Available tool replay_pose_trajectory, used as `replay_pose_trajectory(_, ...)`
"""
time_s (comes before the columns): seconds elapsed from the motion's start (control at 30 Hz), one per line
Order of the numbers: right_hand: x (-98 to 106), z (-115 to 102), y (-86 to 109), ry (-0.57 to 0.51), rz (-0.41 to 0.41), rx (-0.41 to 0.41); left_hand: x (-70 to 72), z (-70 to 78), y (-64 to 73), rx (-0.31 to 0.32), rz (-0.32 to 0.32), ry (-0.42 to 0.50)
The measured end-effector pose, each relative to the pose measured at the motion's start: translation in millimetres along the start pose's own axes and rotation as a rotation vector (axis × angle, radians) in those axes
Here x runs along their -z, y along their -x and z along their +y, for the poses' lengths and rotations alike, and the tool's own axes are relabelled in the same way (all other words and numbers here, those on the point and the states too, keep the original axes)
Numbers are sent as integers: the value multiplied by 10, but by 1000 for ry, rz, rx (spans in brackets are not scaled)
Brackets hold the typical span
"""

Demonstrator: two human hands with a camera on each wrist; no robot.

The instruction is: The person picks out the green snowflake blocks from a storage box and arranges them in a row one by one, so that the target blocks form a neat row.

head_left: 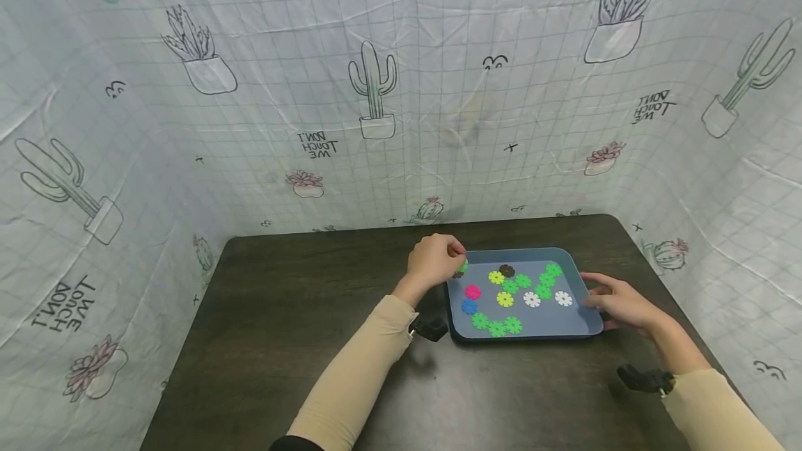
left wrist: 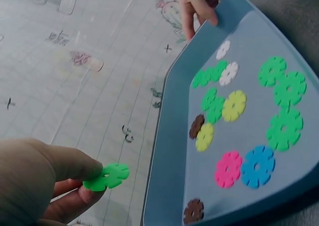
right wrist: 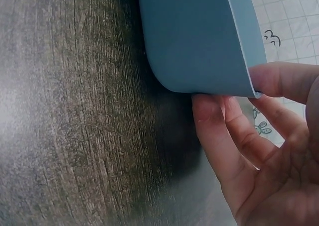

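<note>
My left hand (head_left: 434, 259) pinches a green notched plastic disc (left wrist: 107, 177) between thumb and fingers, over the tray's far left corner in the head view. At the opposite end, my right hand (head_left: 626, 303) grips the wall of the blue-grey tray (head_left: 567, 322), one digit over the rim and other fingertips against the outside. Inside the tray lie a pink disc (head_left: 473, 292), a blue disc (head_left: 469, 307), two yellow discs, white discs (head_left: 563, 298) and several green ones, some grouped in a row (head_left: 497, 329). A brown disc (left wrist: 193, 211) lies in the corner near my left hand.
The tray rests on the right part of a dark wood table (head_left: 282, 326). Behind and at both sides hangs a pale gridded curtain (head_left: 426, 110) printed with cacti. A black wrist camera (head_left: 429, 328) on my left arm hangs close to the tray's left edge.
</note>
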State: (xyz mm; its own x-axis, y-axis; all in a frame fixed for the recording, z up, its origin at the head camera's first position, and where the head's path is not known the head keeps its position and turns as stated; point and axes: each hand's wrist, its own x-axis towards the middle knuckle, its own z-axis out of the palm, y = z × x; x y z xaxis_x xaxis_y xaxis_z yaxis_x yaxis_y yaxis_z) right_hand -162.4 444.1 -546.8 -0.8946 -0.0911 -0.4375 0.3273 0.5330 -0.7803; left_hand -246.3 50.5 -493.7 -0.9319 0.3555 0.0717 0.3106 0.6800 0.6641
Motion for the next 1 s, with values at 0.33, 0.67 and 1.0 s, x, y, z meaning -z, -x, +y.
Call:
replay_pose_trajectory(0.33, 6, -21, 24, 31, -3, -9, 138, -289, 27, 57, 50, 20)
replay_pose_trajectory(0.67, 11, -15, 21, 10, -5, -3, 191, -621, 51, 154, 75, 26)
replay_pose_trajectory(1.0, 10, -41, 34, 15, -8, -5, 163, -864, 92, 252, 86, 11)
